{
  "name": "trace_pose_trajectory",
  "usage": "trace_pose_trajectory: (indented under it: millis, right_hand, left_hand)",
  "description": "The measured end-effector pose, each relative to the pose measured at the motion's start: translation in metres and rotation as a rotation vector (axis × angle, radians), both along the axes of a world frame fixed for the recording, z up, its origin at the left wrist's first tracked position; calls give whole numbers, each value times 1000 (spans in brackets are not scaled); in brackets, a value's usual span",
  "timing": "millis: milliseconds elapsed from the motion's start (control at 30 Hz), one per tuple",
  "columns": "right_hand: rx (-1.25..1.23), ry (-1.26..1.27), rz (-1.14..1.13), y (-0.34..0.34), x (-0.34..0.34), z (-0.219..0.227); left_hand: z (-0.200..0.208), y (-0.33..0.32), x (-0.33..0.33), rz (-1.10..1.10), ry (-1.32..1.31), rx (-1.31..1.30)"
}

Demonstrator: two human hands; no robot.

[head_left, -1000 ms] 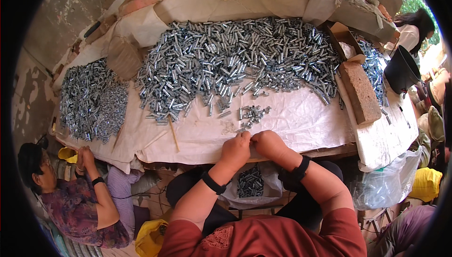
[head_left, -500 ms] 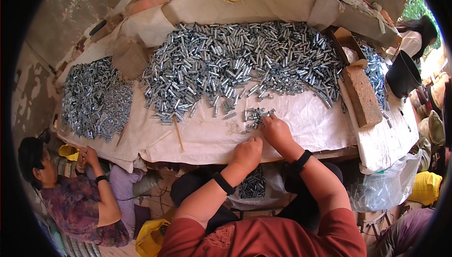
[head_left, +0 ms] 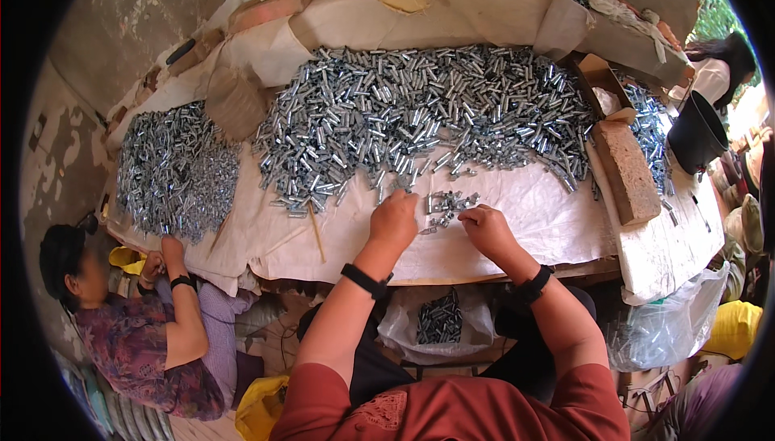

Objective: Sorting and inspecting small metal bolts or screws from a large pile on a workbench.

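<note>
Left hand (head_left: 395, 221), placed by the metal tubes (head_left: 428, 102); right hand (head_left: 488, 231), held apart from it, beside small fittings (head_left: 445, 202) (grip on anything cannot be told).

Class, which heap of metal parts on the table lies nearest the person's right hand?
The small cluster beside the right hand, in front of the big central heap; it is smallest; all others lie farther away.

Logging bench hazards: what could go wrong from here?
1. Mixing: the small cluster of metal parts lies close to the large pile, so a brush from the left hand could blend them.
2. Drops: the right hand is beside the cluster; a knocked part might roll off the pale cloth, perhaps into the open bag below.
</note>
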State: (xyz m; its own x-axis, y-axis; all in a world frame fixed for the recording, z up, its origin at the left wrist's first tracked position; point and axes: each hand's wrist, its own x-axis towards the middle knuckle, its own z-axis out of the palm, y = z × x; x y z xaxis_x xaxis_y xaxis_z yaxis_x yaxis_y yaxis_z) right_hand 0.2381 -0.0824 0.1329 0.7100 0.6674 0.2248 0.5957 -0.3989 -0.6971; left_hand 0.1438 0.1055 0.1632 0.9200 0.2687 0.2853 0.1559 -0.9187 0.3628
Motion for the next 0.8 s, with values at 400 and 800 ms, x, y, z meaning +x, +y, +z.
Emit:
trace_pose_trajectory:
  millis: [400,800]
  right_hand:
    - [483,1244,-10,-2,-16,27]
    - [764,1621,163,3,-37,25]
  left_hand:
    - [-3,-9,3,167,-39,-473]
    - [13,-39,-34,72,-39,-1708]
